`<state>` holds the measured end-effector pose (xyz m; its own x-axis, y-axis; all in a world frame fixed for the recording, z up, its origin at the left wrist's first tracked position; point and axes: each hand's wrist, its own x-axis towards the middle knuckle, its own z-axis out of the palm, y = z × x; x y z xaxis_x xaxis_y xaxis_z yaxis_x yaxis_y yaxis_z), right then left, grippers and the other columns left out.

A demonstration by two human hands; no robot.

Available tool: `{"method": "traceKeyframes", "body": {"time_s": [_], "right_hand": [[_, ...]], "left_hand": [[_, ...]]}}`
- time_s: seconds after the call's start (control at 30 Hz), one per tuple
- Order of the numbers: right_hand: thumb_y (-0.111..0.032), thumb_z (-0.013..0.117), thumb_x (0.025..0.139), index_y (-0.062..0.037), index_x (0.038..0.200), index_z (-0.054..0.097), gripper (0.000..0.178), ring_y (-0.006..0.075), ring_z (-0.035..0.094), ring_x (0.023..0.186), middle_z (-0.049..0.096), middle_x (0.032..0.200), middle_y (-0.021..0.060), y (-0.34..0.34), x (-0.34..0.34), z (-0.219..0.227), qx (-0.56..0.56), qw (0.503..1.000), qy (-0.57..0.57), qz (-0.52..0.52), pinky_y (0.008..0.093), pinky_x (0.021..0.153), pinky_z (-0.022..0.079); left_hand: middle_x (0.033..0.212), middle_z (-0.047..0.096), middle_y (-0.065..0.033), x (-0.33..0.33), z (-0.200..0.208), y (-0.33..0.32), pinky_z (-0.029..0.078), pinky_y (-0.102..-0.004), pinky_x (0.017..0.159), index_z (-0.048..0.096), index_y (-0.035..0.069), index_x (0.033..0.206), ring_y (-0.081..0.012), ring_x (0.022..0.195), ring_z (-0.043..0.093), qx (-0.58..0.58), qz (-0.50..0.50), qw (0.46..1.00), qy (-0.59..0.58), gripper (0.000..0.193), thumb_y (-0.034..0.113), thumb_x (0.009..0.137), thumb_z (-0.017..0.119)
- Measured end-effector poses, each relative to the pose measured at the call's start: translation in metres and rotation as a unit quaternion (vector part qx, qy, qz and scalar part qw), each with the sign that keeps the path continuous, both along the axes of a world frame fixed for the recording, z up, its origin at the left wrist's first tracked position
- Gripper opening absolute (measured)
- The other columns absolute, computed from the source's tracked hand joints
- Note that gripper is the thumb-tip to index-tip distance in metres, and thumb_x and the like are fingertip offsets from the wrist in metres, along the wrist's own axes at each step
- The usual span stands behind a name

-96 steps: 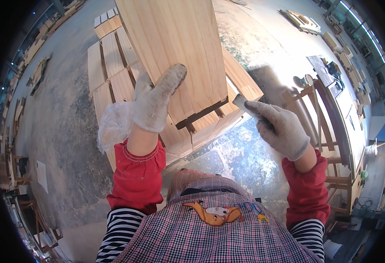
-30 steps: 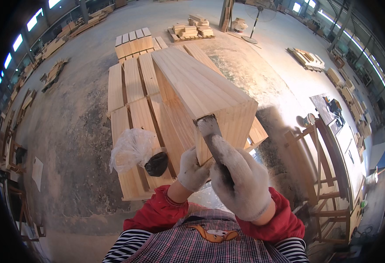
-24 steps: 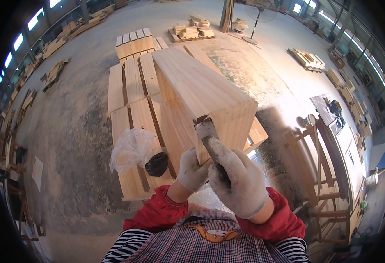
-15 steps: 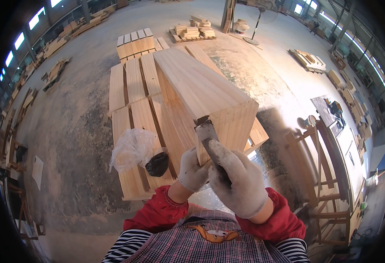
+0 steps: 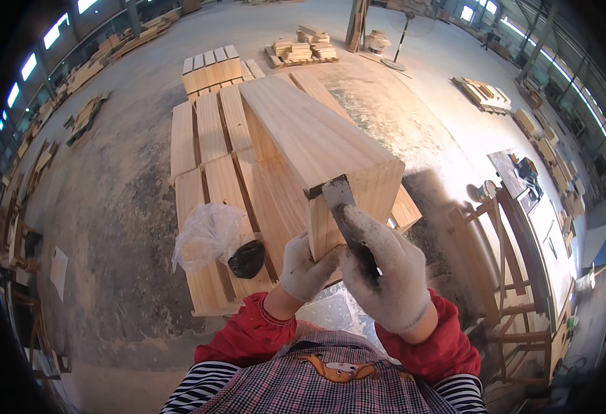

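Observation:
My right hand, in a white work glove, grips a putty knife with a dark-stained blade. The blade's tip rests on the top near edge of a long pale wooden box. A dark smear of filler runs along that edge, from the left corner to the blade. Below it my left hand, also gloved, is closed round the lower left corner of the box's near end; some of its fingers are hidden. To the left, a clear plastic bag with a dark lump of filler lies on the stacked boxes.
Several similar wooden boxes lie in rows beneath and beside this one. On the right stands a wooden workbench with tools on it. Farther off are a pallet of wood pieces and a pedestal fan.
My right hand has slid the putty knife rightward along the box's edge from the left corner. More dark filler now shows on the edge behind it. My left hand stays in place.

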<state>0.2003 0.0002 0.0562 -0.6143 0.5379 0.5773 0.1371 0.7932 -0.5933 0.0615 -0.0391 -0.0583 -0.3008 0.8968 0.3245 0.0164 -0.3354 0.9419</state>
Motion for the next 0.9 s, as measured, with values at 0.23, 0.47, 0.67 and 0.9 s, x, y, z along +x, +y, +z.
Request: {"method": "traceKeyframes", "body": {"time_s": [0.23, 0.47, 0.67, 0.9], "right_hand": [[0.000, 0.062, 0.077, -0.0056, 0.125, 0.052, 0.050, 0.0289, 0.062, 0.063, 0.059, 0.079, 0.0139, 0.000, 0.001, -0.002, -0.006, 1.000, 0.000, -0.001, 0.0351, 0.056, 0.050], [0.001, 0.062, 0.077, -0.0049, 0.124, 0.054, 0.048, 0.0289, 0.063, 0.068, 0.061, 0.084, 0.0148, 0.018, -0.013, -0.007, 0.010, 0.999, 0.050, -0.002, 0.0337, 0.061, 0.051], [0.002, 0.060, 0.076, -0.0049, 0.123, 0.055, 0.048, 0.0229, 0.062, 0.065, 0.060, 0.081, 0.0123, 0.025, -0.001, 0.018, 0.055, 0.998, 0.021, -0.021, 0.0304, 0.059, 0.050], [-0.007, 0.065, 0.076, -0.0088, 0.125, 0.055, 0.051, 0.0223, 0.057, 0.057, 0.054, 0.072, 0.0066, 0.024, 0.011, 0.040, 0.148, 0.978, -0.137, 0.043, 0.0315, 0.047, 0.045]], "left_hand": [[0.082, 0.064, -0.0121, -0.001, 0.001, 0.002, 0.049, -0.0313, 0.064, 0.063, -0.002, 0.100, -0.0185, 0.072, 0.063, 0.007, -0.003, 1.000, 0.002, 0.020, 0.011, 0.084, 0.062], [0.079, 0.063, -0.0109, -0.001, 0.002, 0.002, 0.048, -0.0307, 0.061, 0.064, -0.002, 0.097, -0.0176, 0.069, 0.061, -0.008, 0.016, 1.000, 0.003, 0.023, 0.018, 0.085, 0.065], [0.077, 0.062, -0.0086, -0.001, 0.009, 0.000, 0.047, -0.0295, 0.060, 0.064, -0.001, 0.095, -0.0149, 0.067, 0.059, -0.024, 0.012, 1.000, -0.004, 0.026, 0.022, 0.085, 0.067], [0.078, 0.063, -0.0087, 0.001, 0.012, -0.001, 0.047, -0.0295, 0.062, 0.064, -0.001, 0.096, -0.0152, 0.070, 0.060, -0.024, -0.004, 0.999, -0.039, 0.026, 0.022, 0.084, 0.066]]}}
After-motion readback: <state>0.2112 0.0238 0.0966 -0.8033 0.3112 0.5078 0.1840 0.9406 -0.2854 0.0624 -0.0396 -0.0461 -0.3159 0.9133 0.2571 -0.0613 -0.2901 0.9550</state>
